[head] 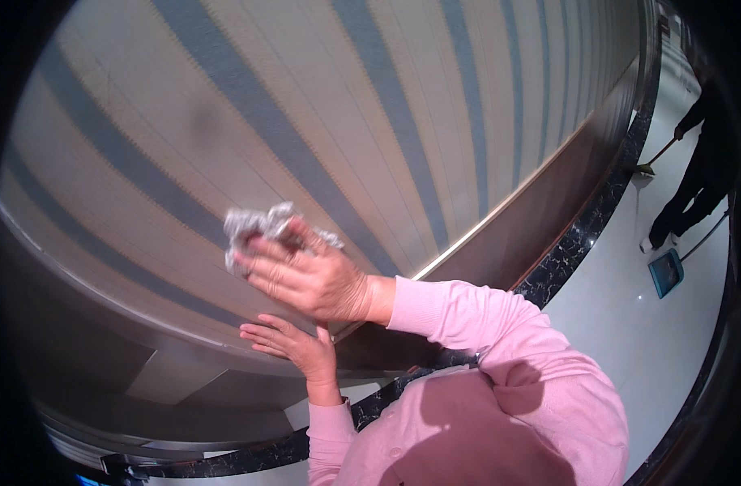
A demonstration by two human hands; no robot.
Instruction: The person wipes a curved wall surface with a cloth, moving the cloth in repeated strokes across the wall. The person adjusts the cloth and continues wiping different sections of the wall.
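Observation:
My right hand (312, 276) holds a crumpled, pale grey cloth (242, 225) against or very close to the striped wallpaper (382, 140). Its fingers are spread over the cloth, which is slightly blurred. Lower down, my left hand (294, 343) is raised with its fingers extended and nothing in it. It is beside the lower part of the wallpaper; whether the palm touches the wall cannot be told. The wallpaper has blue-grey and beige stripes. A blurred dark spot (206, 121) shows over it, on the wall or on the lens.
A pale trim strip (467, 240) borders brown wall panelling (504, 243). Black marbled edging (580, 243) follows the glossy white floor (625, 340). At right, another person (707, 158) in dark clothes holds a broom (647, 167); a blue dustpan (667, 273) is near their feet.

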